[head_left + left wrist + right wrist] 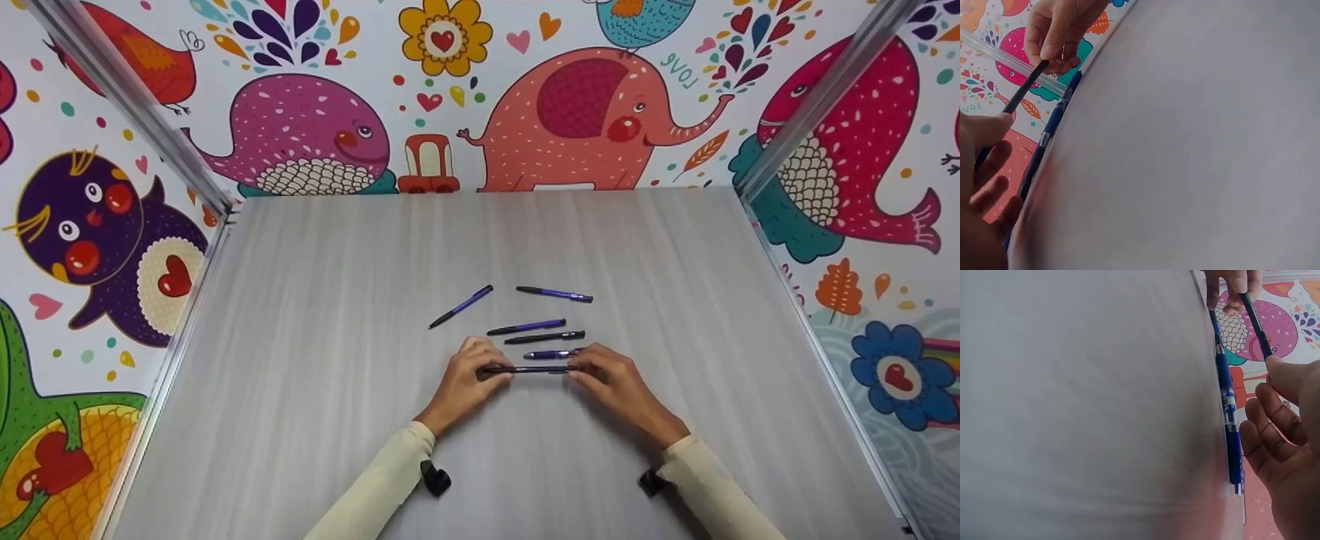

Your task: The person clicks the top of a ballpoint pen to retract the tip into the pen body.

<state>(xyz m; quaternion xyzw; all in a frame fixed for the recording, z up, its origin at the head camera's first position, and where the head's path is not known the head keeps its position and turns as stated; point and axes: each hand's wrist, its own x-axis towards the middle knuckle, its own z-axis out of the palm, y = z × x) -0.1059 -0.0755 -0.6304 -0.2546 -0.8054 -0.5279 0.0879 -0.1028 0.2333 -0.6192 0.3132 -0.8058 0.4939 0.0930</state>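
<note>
Both hands hold one black pen (534,369) level between them, in the head view, near the middle of the table. At its left end the left hand (466,381) pinches it with thumb and fingers; the right hand (616,381) pinches the other end. In the left wrist view the pen (1024,93) appears raised off the surface. Just beyond it lies a short blue pen (551,355), partly covered by the right fingers. Behind that are another black pen (544,337) and a blue-and-black pen (528,327), roughly parallel.
Farther back, one blue pen (460,307) lies slanted on the left and another blue pen (555,294) on the right. The grey table (300,300) is bordered by patterned walls (442,97) at the back and sides, with metal posts (817,97) at the corners.
</note>
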